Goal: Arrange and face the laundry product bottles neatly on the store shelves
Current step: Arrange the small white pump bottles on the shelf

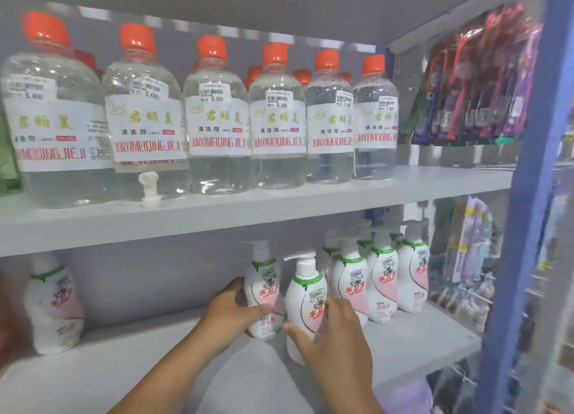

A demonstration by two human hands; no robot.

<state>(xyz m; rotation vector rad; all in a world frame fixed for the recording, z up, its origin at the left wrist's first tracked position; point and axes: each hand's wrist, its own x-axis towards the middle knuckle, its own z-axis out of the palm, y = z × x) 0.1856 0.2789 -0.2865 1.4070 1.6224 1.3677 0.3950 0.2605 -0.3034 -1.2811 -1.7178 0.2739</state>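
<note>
On the lower shelf (124, 367) stand white pump bottles with green collars and pink labels. My left hand (230, 312) grips one pump bottle (264, 286) from its left side, thumb across the front. My right hand (335, 336) holds a second pump bottle (306, 292) closer to the shelf's front, fingers round its right side. Right of them is a tight group of several pump bottles (382, 280). A lone pump bottle (54, 305) stands at the far left.
The upper shelf (248, 208) carries a row of clear bottles (214, 118) with orange caps and price stickers; a small white plastic part (149, 187) lies in front of them. Hanging packets (475, 81) and a blue upright (528, 196) are at the right.
</note>
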